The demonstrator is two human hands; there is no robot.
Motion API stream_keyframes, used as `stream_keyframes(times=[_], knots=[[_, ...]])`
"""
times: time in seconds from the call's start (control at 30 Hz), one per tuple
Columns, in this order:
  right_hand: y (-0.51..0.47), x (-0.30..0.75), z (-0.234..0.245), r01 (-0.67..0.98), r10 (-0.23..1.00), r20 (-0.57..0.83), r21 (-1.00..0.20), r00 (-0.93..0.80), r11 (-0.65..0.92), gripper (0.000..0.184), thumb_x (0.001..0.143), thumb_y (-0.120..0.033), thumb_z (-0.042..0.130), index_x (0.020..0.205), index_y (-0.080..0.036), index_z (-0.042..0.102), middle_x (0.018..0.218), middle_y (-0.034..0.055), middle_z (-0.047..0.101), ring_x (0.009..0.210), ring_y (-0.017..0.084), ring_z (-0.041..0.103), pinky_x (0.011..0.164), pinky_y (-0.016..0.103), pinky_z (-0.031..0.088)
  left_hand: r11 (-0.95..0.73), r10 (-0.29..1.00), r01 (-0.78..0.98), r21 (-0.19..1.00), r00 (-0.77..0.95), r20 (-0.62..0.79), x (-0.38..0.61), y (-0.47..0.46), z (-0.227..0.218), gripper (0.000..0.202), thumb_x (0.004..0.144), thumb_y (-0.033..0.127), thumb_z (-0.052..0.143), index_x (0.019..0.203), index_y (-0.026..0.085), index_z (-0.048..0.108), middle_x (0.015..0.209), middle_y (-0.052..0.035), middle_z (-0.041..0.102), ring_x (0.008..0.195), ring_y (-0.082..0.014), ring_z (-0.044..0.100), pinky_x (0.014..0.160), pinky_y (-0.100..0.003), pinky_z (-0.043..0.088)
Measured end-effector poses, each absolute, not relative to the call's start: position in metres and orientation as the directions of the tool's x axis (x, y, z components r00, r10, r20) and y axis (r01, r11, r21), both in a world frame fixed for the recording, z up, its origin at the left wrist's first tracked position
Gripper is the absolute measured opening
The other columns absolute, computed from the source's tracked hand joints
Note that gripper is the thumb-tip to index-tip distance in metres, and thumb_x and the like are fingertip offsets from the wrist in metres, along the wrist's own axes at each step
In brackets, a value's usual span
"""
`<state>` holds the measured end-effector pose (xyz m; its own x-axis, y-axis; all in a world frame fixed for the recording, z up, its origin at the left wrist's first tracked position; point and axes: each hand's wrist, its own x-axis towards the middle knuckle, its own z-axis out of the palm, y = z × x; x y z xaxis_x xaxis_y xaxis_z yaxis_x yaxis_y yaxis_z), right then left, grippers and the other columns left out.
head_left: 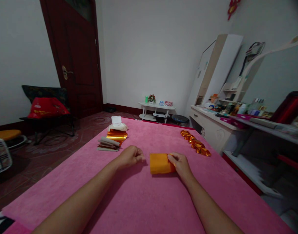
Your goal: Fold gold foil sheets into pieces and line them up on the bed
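Note:
An orange folded paper sheet (159, 163) lies flat on the pink cloth (151, 201) in front of me. My right hand (180, 163) rests on its right edge with the fingers curled and pinching that edge. My left hand (129, 156) sits on the cloth just left of the sheet, fingers curled into a loose fist, a small gap from the paper, with nothing visible in it.
A stack of gold foil sheets (114, 138) and a white wipes pack (117, 124) lie at the far left of the cloth. A row of folded gold pieces (196, 143) runs along the far right. A cluttered desk (237, 123) stands to the right, a dark door (77, 58) behind.

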<state>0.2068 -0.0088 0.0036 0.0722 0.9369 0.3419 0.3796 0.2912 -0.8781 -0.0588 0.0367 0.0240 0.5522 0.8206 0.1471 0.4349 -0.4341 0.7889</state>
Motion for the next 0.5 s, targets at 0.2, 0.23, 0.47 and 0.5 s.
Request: stream_keyframes(times=[0.2,0.23,0.47,0.5], knots=[[0.0,0.209,-0.007,0.206,0.941,0.301,-0.942,0.157,0.267,0.028,0.074,-0.042,0.059,0.066,-0.016,0.06,0.058,-0.0013,0.051,0.056,0.014,0.046,0.053,0.024,0.032,-0.358,0.924,0.241,0.902,0.229,0.306,-0.045,0.034,0.018,0.037,0.084,0.044,0.044,0.073,0.013,0.06,0.063,-0.0011,0.055,0.057,-0.0117,0.05,0.052,-0.021,0.038],[-0.001,0.201,-0.008,0.199,0.945,0.303,-0.94,0.125,0.275,0.027,0.074,-0.041,0.059,0.065,-0.016,0.06,0.059,-0.0013,0.052,0.057,0.014,0.047,0.053,0.024,0.033,-0.356,0.921,0.194,0.914,0.241,0.307,-0.037,0.03,0.018,0.038,0.084,0.046,0.045,0.08,0.012,0.062,0.067,-0.0027,0.058,0.059,-0.0123,0.052,0.053,-0.021,0.039],[-0.018,0.169,0.008,0.381,0.946,0.324,-0.873,-0.014,0.304,0.023,0.079,-0.034,0.053,0.071,-0.016,0.064,0.067,0.0016,0.062,0.065,0.017,0.055,0.059,0.025,0.039,-0.402,0.895,0.281,0.871,0.321,0.31,-0.012,0.017,0.015,0.032,0.079,0.037,0.054,0.064,0.01,0.064,0.058,-0.0009,0.057,0.054,-0.0107,0.048,0.051,-0.02,0.034],[-0.02,0.168,0.013,0.459,0.938,0.345,-0.828,-0.038,0.323,0.018,0.077,-0.03,0.054,0.073,-0.016,0.066,0.071,0.0022,0.064,0.068,0.017,0.056,0.062,0.026,0.04,-0.425,0.888,0.31,0.851,0.324,0.326,-0.013,0.016,0.015,0.031,0.079,0.035,0.053,0.065,0.011,0.065,0.059,-0.0011,0.058,0.055,-0.011,0.05,0.052,-0.02,0.035]])
